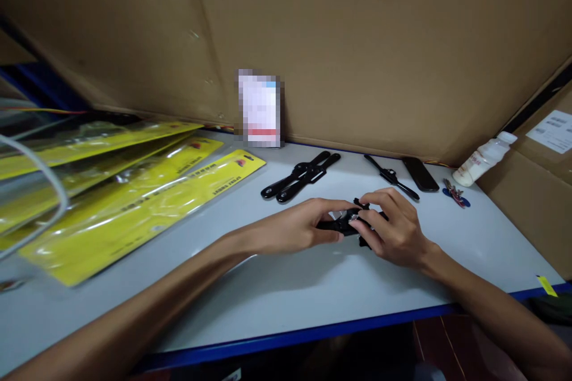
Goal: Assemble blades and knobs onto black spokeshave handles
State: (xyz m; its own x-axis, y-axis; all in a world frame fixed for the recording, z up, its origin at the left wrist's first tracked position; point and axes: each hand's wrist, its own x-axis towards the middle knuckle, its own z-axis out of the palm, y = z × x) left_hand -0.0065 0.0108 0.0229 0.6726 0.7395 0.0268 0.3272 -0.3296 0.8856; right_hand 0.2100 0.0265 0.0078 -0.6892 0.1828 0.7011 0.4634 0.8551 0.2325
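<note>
Both hands mid-tabletop: left hand [304, 227] + right hand [393, 229] pinching black part [342, 225] (small metal bit); risk: bit slips toward front edge.

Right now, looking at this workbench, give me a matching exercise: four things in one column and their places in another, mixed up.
Things:
1. white bottle
2. yellow packaging cards
3. small black part
4. pair of black handles

Places:
A. between both hands
B. left side of the table
C. lying at the far right
D. middle, behind the hands

Pairs: 1-C, 2-B, 3-A, 4-D
</note>
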